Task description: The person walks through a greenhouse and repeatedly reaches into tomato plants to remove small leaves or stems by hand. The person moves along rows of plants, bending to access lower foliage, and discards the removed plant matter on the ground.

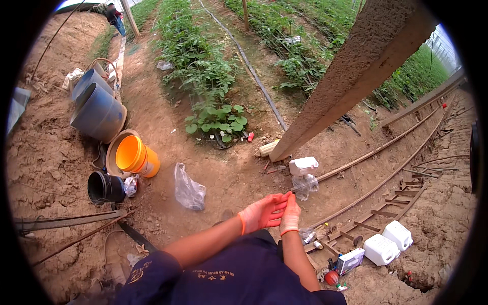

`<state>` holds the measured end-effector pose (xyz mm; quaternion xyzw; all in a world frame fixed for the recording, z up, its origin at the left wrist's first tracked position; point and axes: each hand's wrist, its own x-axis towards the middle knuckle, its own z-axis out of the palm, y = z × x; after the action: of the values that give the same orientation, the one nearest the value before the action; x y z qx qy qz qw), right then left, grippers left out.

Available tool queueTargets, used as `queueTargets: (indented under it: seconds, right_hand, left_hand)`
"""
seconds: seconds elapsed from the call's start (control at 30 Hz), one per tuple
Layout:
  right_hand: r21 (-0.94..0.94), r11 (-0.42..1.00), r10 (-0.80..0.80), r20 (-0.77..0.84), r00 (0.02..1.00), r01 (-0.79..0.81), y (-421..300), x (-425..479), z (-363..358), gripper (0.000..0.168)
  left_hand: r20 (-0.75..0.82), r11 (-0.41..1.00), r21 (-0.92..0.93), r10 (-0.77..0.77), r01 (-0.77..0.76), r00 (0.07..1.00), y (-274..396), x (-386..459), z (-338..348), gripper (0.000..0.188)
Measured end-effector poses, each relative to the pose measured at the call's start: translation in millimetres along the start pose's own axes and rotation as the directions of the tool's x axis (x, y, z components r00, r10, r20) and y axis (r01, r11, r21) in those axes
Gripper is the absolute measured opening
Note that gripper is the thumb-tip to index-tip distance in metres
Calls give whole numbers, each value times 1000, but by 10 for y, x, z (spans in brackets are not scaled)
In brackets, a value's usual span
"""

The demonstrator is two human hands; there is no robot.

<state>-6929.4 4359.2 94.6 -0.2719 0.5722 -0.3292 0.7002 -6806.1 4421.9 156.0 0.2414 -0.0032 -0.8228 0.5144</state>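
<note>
My left hand [263, 214] wears a thin glove, pale at the wrist and orange-red over the fingers. Its fingers stretch rightward, slightly apart, with nothing visible in them. A matching glove covers my right hand [291, 218], which points away from me, its fingers close together. The fingertips of both hands meet in front of my chest. Whether anything small is between them is hidden. Just past the fingertips lies a clear plastic bag [305, 186] on the soil, with a white plastic jug [304, 166] beyond it.
A concrete post [343, 80] slants up at right. Leftward stand an orange bucket [138, 156], a black bucket [106, 187] and a blue barrel [100, 113]. A wooden ladder [384, 213], white jugs [381, 249] and a box [350, 260] lie right. Far left, a person [115, 19] stands.
</note>
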Motion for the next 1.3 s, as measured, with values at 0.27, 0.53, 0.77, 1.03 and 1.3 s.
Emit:
queueTargets:
  seconds: [0.27, 0.53, 0.77, 1.03, 1.3]
  right_hand:
    - [93, 995, -57, 137, 989, 45, 115, 437, -265, 67]
    - [434, 874, 127, 233, 964, -220, 293, 74, 41, 53]
    - [152, 961, 136, 466, 874, -230, -24, 131, -225, 53]
    - [150, 949, 216, 329, 919, -277, -34, 20, -84, 48]
    - [91, 977, 161, 293, 942, -195, 4, -17, -146, 48]
  left_hand:
    - [-22, 984, 143, 113, -109, 993, -62, -15, -28, 68]
    - [-24, 971, -1, 239, -239, 971, -10, 148, 26, 70]
    - [37, 978, -96, 190, -186, 981, -1, 41, -35, 68]
    - [-19, 983, -97, 153, -154, 988, 50, -14, 80, 65]
    - [50, 991, -71, 114, -111, 992, 133, -46, 55, 65]
